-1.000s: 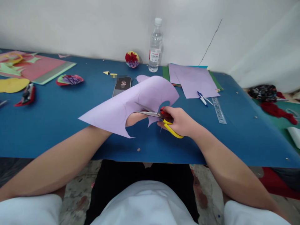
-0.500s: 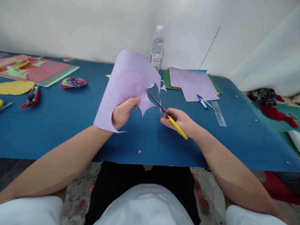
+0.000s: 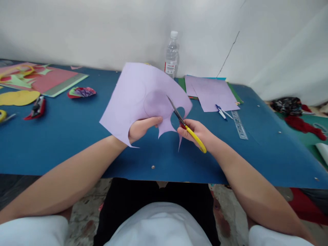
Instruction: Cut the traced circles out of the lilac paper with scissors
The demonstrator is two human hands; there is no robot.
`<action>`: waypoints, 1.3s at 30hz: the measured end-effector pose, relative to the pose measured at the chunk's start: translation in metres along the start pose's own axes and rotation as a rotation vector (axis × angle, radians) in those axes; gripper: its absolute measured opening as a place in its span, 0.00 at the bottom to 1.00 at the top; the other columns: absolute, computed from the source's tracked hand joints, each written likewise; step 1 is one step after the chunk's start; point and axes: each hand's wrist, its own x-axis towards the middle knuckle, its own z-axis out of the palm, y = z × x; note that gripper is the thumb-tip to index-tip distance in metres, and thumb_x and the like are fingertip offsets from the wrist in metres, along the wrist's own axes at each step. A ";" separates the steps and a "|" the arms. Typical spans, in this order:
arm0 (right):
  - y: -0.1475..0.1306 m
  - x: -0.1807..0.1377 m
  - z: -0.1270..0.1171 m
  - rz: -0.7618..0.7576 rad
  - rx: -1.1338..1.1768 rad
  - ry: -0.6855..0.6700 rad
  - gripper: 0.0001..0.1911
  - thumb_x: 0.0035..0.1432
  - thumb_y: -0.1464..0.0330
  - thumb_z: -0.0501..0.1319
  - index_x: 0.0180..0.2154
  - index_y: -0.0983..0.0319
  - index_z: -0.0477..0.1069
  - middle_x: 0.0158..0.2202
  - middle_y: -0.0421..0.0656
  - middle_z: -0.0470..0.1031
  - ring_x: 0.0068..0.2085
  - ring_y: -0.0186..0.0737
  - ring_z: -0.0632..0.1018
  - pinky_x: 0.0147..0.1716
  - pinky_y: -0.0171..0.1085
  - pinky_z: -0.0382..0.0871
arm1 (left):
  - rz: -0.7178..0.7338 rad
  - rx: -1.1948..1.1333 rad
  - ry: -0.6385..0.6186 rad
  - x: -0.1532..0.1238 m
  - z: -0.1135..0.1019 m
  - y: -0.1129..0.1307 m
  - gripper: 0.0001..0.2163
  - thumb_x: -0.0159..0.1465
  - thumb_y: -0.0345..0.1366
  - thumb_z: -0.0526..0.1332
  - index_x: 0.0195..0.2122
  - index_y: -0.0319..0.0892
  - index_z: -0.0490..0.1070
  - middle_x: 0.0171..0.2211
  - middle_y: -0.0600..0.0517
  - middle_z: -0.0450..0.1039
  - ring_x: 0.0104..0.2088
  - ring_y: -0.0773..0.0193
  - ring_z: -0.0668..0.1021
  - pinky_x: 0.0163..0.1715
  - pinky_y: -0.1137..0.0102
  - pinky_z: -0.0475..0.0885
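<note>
My left hand (image 3: pixel 141 128) grips the lower edge of a lilac paper sheet (image 3: pixel 135 95), held tilted above the blue table (image 3: pixel 64 136). Curved cut-outs notch the sheet's right and bottom edges, and a faint drawn circle shows near its middle. My right hand (image 3: pixel 197 133) is closed round the yellow-and-red handles of a pair of scissors (image 3: pixel 187 128). The metal blades point up and left into the paper's right edge, at the drawn circle.
A water bottle (image 3: pixel 171 54) stands at the back by the wall. Lilac and green sheets (image 3: pixel 212 90), pens (image 3: pixel 222 111) and a clear ruler (image 3: pixel 239 124) lie to the right. Coloured paper scraps (image 3: pixel 38 78), a folded paper piece (image 3: pixel 82 92) and a red tool (image 3: pixel 37 106) lie left.
The sheet went from lying low over the table to raised upright, then tilted back down. The scissors left the cut and re-entered the right edge pointing up-left.
</note>
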 end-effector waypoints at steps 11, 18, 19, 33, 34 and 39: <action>-0.002 0.000 0.004 0.021 0.022 0.023 0.32 0.48 0.38 0.68 0.33 0.58 0.63 0.27 0.35 0.61 0.27 0.35 0.63 0.27 0.38 0.56 | 0.113 -0.021 -0.091 -0.001 -0.003 -0.005 0.13 0.62 0.45 0.70 0.28 0.42 0.76 0.30 0.50 0.78 0.33 0.57 0.77 0.39 0.59 0.77; 0.000 0.000 0.006 0.027 0.052 -0.021 0.34 0.48 0.35 0.67 0.33 0.58 0.63 0.26 0.33 0.59 0.26 0.33 0.61 0.27 0.38 0.55 | 0.101 0.061 -0.051 -0.008 -0.002 0.001 0.17 0.64 0.47 0.69 0.25 0.42 0.72 0.31 0.49 0.78 0.34 0.58 0.77 0.42 0.59 0.76; -0.002 -0.001 0.007 0.022 0.047 -0.023 0.34 0.47 0.35 0.68 0.32 0.58 0.63 0.26 0.34 0.59 0.27 0.33 0.61 0.28 0.38 0.55 | 0.103 0.062 -0.039 -0.008 -0.002 0.001 0.17 0.63 0.48 0.70 0.25 0.42 0.72 0.30 0.49 0.78 0.33 0.57 0.77 0.41 0.58 0.76; 0.013 0.000 0.022 -0.058 0.209 0.026 0.35 0.54 0.32 0.62 0.32 0.58 0.63 0.25 0.34 0.59 0.25 0.33 0.62 0.24 0.37 0.56 | 0.157 0.141 -0.005 -0.014 0.007 -0.001 0.23 0.67 0.57 0.66 0.24 0.44 0.72 0.27 0.49 0.76 0.31 0.57 0.77 0.40 0.58 0.74; 0.015 0.000 0.024 -0.056 0.239 0.029 0.35 0.54 0.32 0.62 0.32 0.58 0.63 0.25 0.33 0.59 0.24 0.32 0.61 0.23 0.37 0.56 | 0.156 0.150 0.006 -0.015 0.009 0.001 0.23 0.67 0.58 0.66 0.24 0.45 0.72 0.26 0.49 0.76 0.30 0.57 0.77 0.39 0.58 0.74; 0.015 -0.001 0.029 -0.043 0.321 0.037 0.36 0.55 0.32 0.63 0.32 0.58 0.63 0.23 0.33 0.59 0.23 0.32 0.63 0.23 0.37 0.57 | 0.143 0.143 0.026 -0.017 0.016 0.006 0.23 0.66 0.59 0.65 0.23 0.46 0.71 0.25 0.50 0.74 0.30 0.56 0.77 0.38 0.58 0.74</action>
